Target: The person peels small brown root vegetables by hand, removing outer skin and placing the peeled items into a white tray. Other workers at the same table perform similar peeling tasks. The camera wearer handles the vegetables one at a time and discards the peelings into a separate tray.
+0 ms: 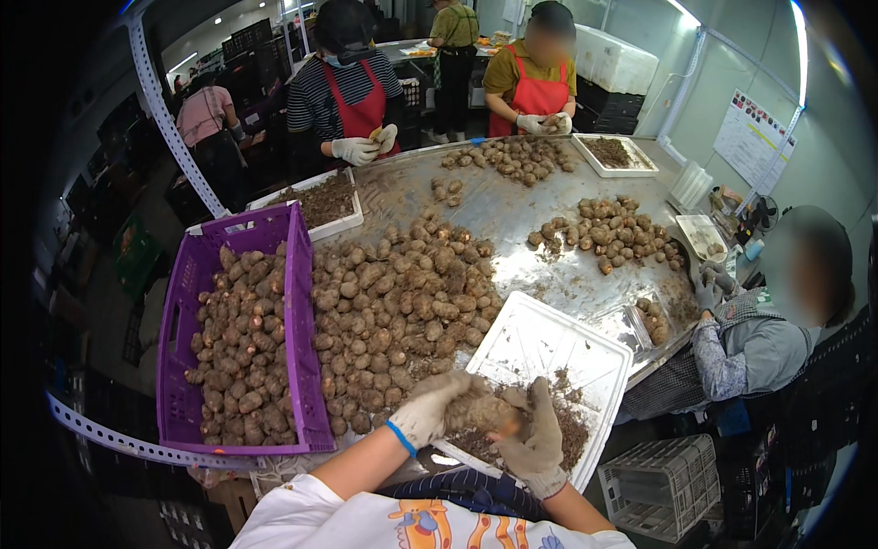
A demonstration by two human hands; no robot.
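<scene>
Both my hands wear soiled knit gloves and meet over a white foam tray (576,343) at the table's near edge. My left hand (439,407), its glove cuff trimmed in blue, closes around a brown taro corm (508,425) with a small orange patch. From the right, my right hand (538,444) presses its fingers against the same corm; motion blurs the fingertips. Brown peel scraps (572,435) lie in the tray under and beside my hands. A large heap of hairy brown taro (412,293) spreads over the metal table beyond my left hand.
A purple crate (306,348) full of taro stands at my left. Smaller taro piles (622,229) lie across the metal table (466,201). Co-workers in red aprons (540,91) handle pieces at the far side; another person (777,320) sits at the right. A grey crate (663,485) stands lower right.
</scene>
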